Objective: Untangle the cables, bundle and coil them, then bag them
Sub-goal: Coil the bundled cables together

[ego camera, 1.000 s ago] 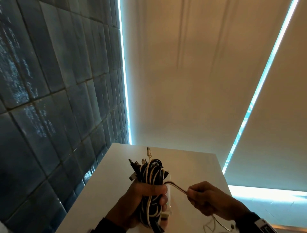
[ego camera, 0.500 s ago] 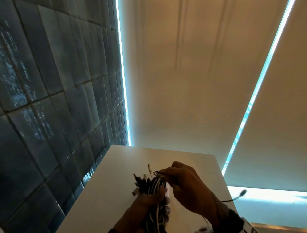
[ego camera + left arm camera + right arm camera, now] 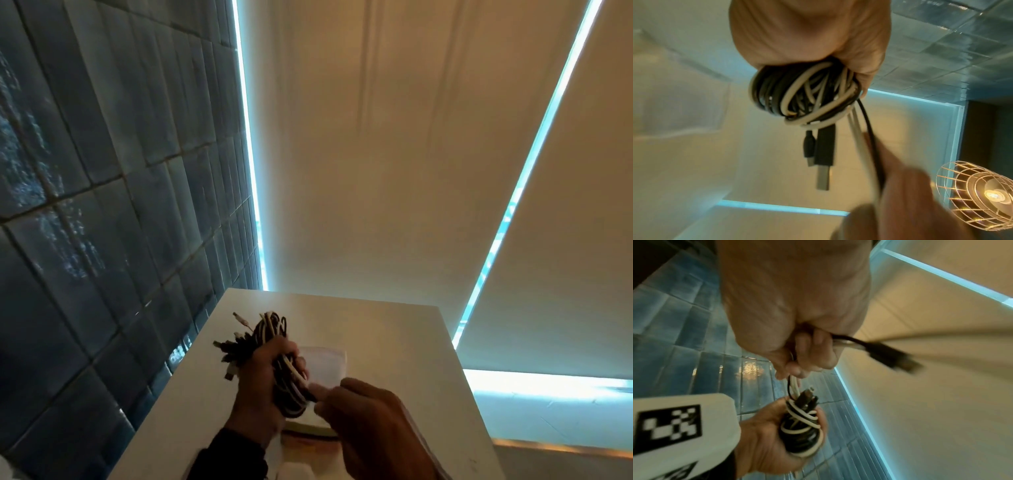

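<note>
My left hand (image 3: 263, 373) grips a coiled bundle of black and white cables (image 3: 270, 329) above the white table (image 3: 394, 342); the bundle (image 3: 803, 95) fills that fist, with USB plugs (image 3: 823, 175) hanging from it. Several plug ends stick out to the left in the head view. My right hand (image 3: 346, 397) sits just right of the bundle and holds loose cable tails, one black and one white (image 3: 794, 386), that run from the bundle (image 3: 801, 428) up into its curled fingers. A black plug end (image 3: 894, 358) sticks out of the right fist, blurred.
A clear plastic bag (image 3: 325, 363) lies on the table behind the hands. A dark tiled wall (image 3: 102, 205) stands at the left, beige roller blinds (image 3: 376, 154) at the back. A wire-cage lamp (image 3: 978, 194) glows beside the right hand in the left wrist view.
My right hand has come down from the top of the bundle to its lower right side, still holding the loose cable tails. The bundle has tilted left in my left hand.
</note>
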### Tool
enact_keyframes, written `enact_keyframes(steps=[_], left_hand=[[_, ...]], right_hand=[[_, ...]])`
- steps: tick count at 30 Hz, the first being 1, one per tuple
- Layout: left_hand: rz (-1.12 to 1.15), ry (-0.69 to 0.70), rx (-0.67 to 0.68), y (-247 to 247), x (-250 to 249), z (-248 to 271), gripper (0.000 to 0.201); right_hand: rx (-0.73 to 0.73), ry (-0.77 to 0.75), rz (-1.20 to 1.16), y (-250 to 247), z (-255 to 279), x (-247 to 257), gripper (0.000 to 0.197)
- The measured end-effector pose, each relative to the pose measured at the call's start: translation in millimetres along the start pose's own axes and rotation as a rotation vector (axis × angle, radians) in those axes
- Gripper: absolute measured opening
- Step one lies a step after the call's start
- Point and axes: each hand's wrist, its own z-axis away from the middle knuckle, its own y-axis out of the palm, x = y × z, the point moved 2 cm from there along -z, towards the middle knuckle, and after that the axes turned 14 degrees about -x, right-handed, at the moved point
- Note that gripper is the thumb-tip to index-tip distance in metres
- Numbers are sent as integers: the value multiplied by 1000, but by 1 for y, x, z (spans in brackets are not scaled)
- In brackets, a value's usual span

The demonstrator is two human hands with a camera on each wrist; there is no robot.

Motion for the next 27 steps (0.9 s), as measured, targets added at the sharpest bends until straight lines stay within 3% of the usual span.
enact_keyframes(steps=[2,4,7,12,16,19,22,27], left_hand=[[48,49,-58,-5,-5,-16,19],[82,84,-70,-2,-9,-21,20],[135,110,-55,3,-8,-17,21],[230,64,80,6,-10,-5,17],[205,-79,298,12,-11,15,33],[-33,-123,480,17,-7,37,42],[-383,-24,457,12,-2,42,42],[-476,-27,375,7,7,36,43]], right_hand=[[-135,75,-93,-4,3,-3,24],[-161,197,-208,-2,6,-11,12],[-20,325,-417,-4,10,-6,24],[264,550,-849,-3,19,-15,15],[377,598,-766,2,23,-31,15],[493,498,-435,4,4,-49,21],[389,410,-221,-12,-22,-58,14],[335,241,-168,-41,-55,-45,11]])
